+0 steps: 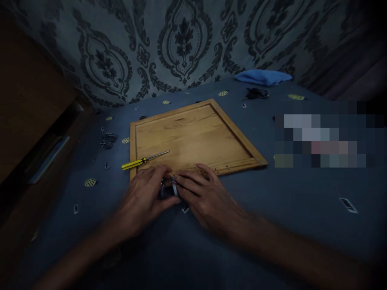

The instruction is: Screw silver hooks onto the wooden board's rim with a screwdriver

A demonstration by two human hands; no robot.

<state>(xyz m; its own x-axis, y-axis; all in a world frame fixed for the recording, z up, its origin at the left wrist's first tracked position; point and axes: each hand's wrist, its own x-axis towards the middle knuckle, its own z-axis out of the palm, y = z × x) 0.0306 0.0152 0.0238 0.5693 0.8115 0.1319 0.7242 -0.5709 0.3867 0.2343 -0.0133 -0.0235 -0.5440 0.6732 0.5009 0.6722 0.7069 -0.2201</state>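
Observation:
A wooden cabinet door with a raised frame lies flat on the blue patterned cloth. At its near edge, my left hand curls its fingers and thumb around a small metal hinge. From the other side, my right hand presses its fingertips against the same hinge, its index finger resting along the door's edge. Part of the hinge is hidden by my fingers. On the door's left side, just beyond my left hand, rests a screwdriver with a yellow and black handle. Small dark holes show in the near frame strip, right of my right hand.
Loose screws and some dark metal pieces lie left of the door. Behind it to the right are a black tangled item and a folded blue cloth. Wooden furniture borders the left side; a blurred patch covers the right.

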